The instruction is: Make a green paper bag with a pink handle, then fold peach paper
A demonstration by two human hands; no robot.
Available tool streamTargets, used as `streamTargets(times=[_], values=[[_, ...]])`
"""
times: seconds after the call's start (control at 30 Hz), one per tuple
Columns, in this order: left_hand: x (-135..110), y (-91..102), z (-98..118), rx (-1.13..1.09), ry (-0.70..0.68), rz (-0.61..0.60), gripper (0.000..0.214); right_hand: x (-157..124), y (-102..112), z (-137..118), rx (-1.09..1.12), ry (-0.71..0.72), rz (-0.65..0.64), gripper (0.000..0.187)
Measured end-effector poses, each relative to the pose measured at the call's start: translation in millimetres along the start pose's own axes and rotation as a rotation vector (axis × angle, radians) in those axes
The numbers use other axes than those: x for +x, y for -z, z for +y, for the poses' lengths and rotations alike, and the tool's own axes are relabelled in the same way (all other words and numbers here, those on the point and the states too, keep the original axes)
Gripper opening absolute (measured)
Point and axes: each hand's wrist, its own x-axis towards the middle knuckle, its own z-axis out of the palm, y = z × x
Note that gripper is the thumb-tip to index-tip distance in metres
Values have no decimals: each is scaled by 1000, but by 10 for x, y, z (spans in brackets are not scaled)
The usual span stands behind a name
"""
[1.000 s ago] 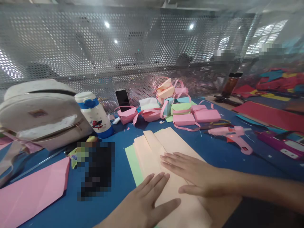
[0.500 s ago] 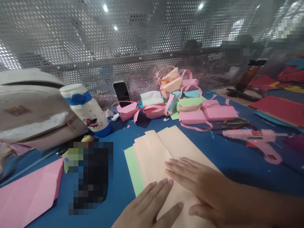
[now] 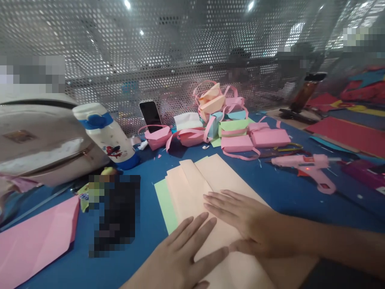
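Both hands lie on peach paper (image 3: 188, 180) that is folded over in layers on the blue table. My left hand (image 3: 183, 249) rests flat with its fingers spread, pointing up and right. My right hand (image 3: 246, 220) lies flat beside it, fingers stretched to the left along the folded edge. The two thumbs nearly meet on the paper. Under the peach layers, a light green sheet (image 3: 165, 206) sticks out on the left. The near end of the paper runs out of view at the bottom.
A pink glue gun (image 3: 309, 162) lies to the right. Several small paper bags (image 3: 237, 144) stand along the perforated metal screen. At left are a backpack (image 3: 39, 140), a white-and-blue bottle (image 3: 105, 136) and a folded pink sheet (image 3: 39, 245). A phone (image 3: 150, 115) leans at the back.
The view has shifted slightly. My left hand has slid a little up the paper, while my right hand stays flat near the fold. The paper itself looks the same.
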Motion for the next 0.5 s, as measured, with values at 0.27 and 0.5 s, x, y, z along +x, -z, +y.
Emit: streamTargets(times=[0.27,0.5], values=[[61,320,41,-204,41,-174,58,-6,-34,10,-94,-2,-3,57],[100,318,217,-190,-48,-178,58,-15,-47,25,-101,-10,1,57]])
